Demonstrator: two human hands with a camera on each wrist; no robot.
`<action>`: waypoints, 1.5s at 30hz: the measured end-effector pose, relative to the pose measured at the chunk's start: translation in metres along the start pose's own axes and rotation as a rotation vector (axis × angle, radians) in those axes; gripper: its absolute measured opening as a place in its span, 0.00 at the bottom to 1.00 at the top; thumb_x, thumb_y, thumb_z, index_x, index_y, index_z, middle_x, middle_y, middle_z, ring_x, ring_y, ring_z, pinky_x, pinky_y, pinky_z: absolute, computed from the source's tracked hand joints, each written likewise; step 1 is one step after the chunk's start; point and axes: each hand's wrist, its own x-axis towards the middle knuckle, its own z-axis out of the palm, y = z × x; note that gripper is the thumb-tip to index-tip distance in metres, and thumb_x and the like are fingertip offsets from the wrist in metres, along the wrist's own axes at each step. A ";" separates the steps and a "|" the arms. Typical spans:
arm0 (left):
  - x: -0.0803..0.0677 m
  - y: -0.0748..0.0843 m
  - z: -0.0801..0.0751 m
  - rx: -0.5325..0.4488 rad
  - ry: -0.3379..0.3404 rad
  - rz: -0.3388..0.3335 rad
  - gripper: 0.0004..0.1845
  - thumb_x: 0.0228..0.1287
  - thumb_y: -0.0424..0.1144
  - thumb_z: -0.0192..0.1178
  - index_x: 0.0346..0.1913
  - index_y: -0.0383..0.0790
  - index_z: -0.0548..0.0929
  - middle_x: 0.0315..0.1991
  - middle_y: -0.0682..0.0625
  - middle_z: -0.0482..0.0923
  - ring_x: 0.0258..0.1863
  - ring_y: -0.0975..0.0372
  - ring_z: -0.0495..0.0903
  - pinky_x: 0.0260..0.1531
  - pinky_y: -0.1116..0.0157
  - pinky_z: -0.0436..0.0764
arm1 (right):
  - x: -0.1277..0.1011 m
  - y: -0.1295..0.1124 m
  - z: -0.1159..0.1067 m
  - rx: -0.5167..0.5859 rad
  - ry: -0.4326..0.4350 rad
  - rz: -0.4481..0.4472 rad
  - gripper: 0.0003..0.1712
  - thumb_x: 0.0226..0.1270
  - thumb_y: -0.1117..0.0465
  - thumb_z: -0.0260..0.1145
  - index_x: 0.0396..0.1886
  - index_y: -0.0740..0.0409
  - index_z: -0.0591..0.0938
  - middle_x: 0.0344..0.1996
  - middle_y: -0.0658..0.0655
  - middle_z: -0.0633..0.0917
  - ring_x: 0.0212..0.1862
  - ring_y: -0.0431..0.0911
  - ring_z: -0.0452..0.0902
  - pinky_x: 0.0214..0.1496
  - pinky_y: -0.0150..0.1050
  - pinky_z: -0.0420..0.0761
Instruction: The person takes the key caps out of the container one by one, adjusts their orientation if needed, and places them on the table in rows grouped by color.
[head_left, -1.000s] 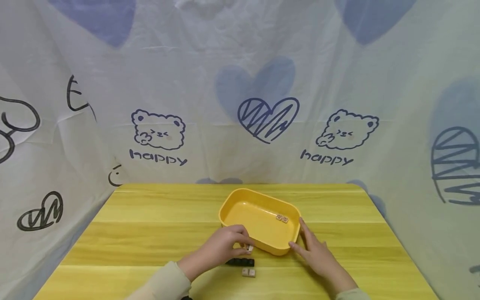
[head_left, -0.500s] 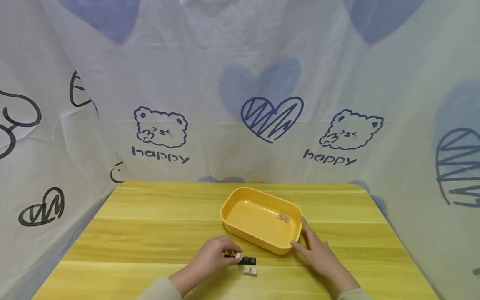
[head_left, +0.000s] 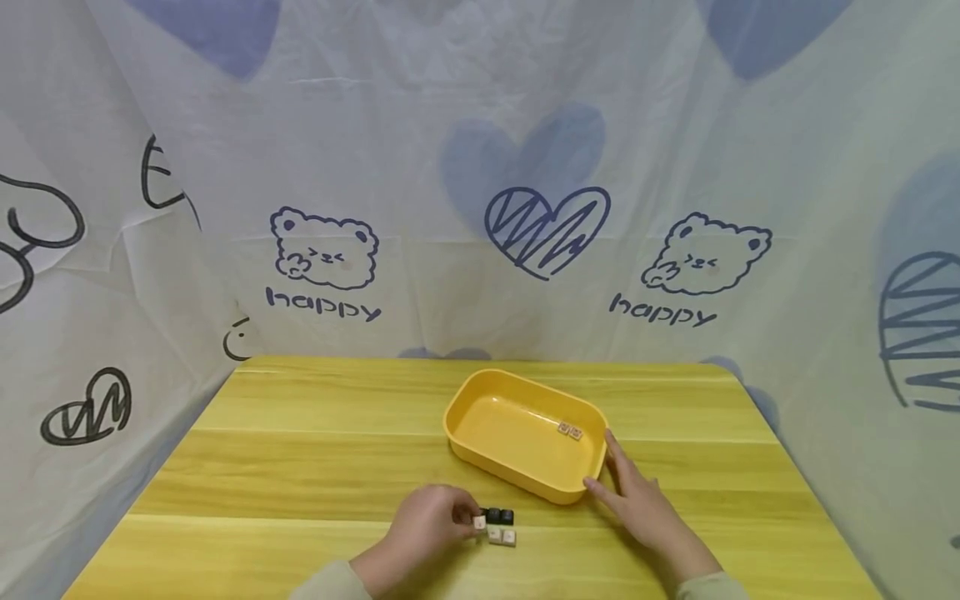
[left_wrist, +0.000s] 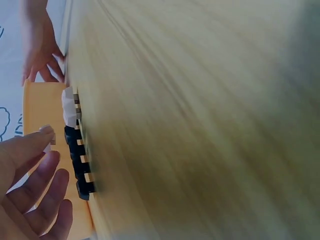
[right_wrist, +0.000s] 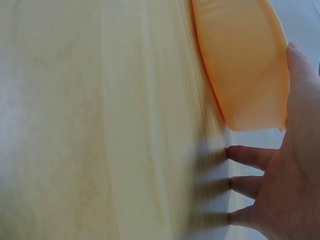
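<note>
Our left hand (head_left: 431, 523) has drawn back from the tray (head_left: 480, 442), fingers (head_left: 467, 510) pinching a white keycap (head_left: 479, 523); right hand (head_left: 637, 504) lies flat, fingers straight, touching the tray.

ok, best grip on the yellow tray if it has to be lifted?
Probably the yellow tray by its two short ends, thumbs over the raised rim and the fingers under the outer wall. The right hand already rests at the near right corner. The left hand is busy with a small white keycap, so the far-left end is free.
</note>
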 end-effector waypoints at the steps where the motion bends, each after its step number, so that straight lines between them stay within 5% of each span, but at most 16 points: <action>1: 0.000 0.000 0.000 0.021 -0.001 -0.001 0.08 0.46 0.38 0.76 0.31 0.47 0.89 0.24 0.65 0.78 0.23 0.75 0.72 0.27 0.72 0.74 | 0.000 0.000 0.000 -0.002 0.000 0.000 0.50 0.72 0.35 0.51 0.79 0.46 0.36 0.71 0.65 0.61 0.72 0.66 0.49 0.64 0.74 0.35; 15: -0.001 -0.006 0.007 0.192 -0.074 0.031 0.09 0.43 0.43 0.78 0.30 0.55 0.89 0.29 0.65 0.80 0.26 0.75 0.72 0.26 0.70 0.75 | -0.001 -0.006 -0.002 0.008 -0.002 -0.002 0.51 0.71 0.35 0.52 0.79 0.47 0.37 0.71 0.65 0.61 0.72 0.65 0.49 0.64 0.74 0.35; 45: 0.007 -0.002 0.009 0.232 -0.091 0.070 0.12 0.44 0.47 0.78 0.33 0.53 0.89 0.27 0.65 0.79 0.24 0.74 0.71 0.24 0.70 0.72 | -0.001 -0.003 -0.002 0.012 0.001 0.008 0.50 0.72 0.36 0.53 0.79 0.46 0.37 0.71 0.65 0.62 0.72 0.65 0.49 0.64 0.74 0.35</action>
